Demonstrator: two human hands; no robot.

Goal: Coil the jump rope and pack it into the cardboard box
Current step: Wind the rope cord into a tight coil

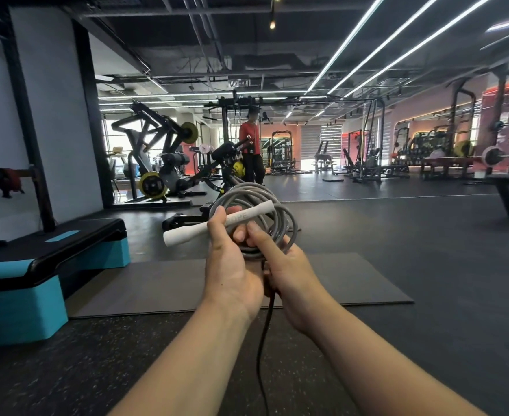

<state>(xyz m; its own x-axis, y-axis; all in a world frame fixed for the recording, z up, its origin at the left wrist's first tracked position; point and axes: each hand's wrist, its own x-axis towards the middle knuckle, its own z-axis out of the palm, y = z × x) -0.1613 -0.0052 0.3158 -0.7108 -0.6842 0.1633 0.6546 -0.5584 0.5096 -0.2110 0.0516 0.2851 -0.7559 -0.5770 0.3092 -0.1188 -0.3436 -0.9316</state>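
Observation:
The grey jump rope (280,217) is wound into several loops and held up in front of me at chest height. A white handle (217,222) lies across the coil, pointing down-left. My left hand (230,265) grips the handle and the coil's left side. My right hand (283,265) pinches the bottom of the coil, index finger stretched along it. A dark cord (263,340) hangs down from between my hands toward the floor. No cardboard box is in view.
A grey mat (172,283) lies on the black rubber floor below my hands. A teal and black aerobic step (37,265) stands at the left. Weight machines, racks and a bench (508,187) fill the background. A person in a red top (251,145) stands far ahead.

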